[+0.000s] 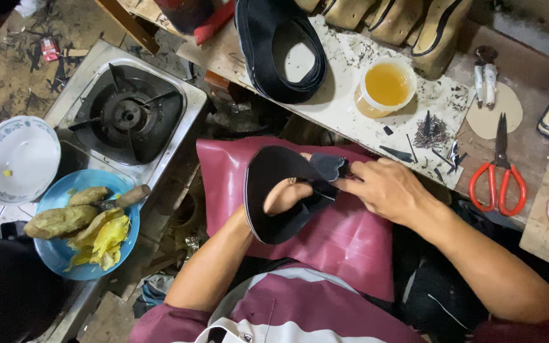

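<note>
Crockery sits farthest left: a white floral-rimmed bowl [17,159] and, just below it, a blue plate [87,225] of yellowish food scraps, both beside a single-burner gas stove [128,114]. Toward the middle, over a maroon sheet [351,238] spread across the lap, the black shoe upper [274,194] is held with its long axis running from lower left up to upper right. The left hand [287,195] is pushed inside it from below, fingers curled and mostly hidden, bracing the material. The right hand [382,187] comes in from the right and is the nearer one to the upper's free edge; its fingers are closed narrowly, pinching a dark flap [328,166] there. Further right on the workbench [344,101] stand a cup of amber glue [387,84], a heap of small nails [430,133] and red-handled scissors [498,174].
</note>
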Demonstrator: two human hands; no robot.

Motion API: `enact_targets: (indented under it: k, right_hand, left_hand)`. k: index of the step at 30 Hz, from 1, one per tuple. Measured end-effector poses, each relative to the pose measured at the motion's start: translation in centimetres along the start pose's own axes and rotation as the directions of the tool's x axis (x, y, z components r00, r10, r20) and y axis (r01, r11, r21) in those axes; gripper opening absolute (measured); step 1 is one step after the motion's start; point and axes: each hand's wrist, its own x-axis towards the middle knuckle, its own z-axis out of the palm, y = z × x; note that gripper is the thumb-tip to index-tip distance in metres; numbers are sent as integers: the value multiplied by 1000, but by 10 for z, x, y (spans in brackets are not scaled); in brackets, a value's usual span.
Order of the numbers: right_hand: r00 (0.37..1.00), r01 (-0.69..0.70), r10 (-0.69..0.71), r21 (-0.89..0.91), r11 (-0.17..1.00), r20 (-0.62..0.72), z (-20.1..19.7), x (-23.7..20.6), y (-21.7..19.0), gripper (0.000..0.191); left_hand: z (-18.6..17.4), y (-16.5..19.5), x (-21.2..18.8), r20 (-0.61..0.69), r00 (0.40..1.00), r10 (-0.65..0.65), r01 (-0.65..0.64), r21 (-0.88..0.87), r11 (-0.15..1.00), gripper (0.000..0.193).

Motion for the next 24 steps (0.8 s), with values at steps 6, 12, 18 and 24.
enact_targets:
  k: [6, 12, 18, 24]
  right_hand:
    - [999, -8, 18, 305, 952, -30, 1, -2, -4, 54]
    - [986, -139, 73, 490, 861, 151, -8, 3, -3, 48]
    - [864, -348, 391, 186, 919, -318, -24, 0, 46, 26]
    - [818, -491, 450, -27, 870, -359, -13, 20, 101, 61]
  left_hand:
    - [4, -2, 0, -41, 998, -50, 32, -360, 932, 42]
    - [1, 4, -6, -64, 998, 12, -40, -454, 890, 44]
    - [17, -16, -5, -303, 953, -31, -108, -431, 896, 34]
    - [35, -42, -6, -334, 941, -59, -140, -541, 829, 35]
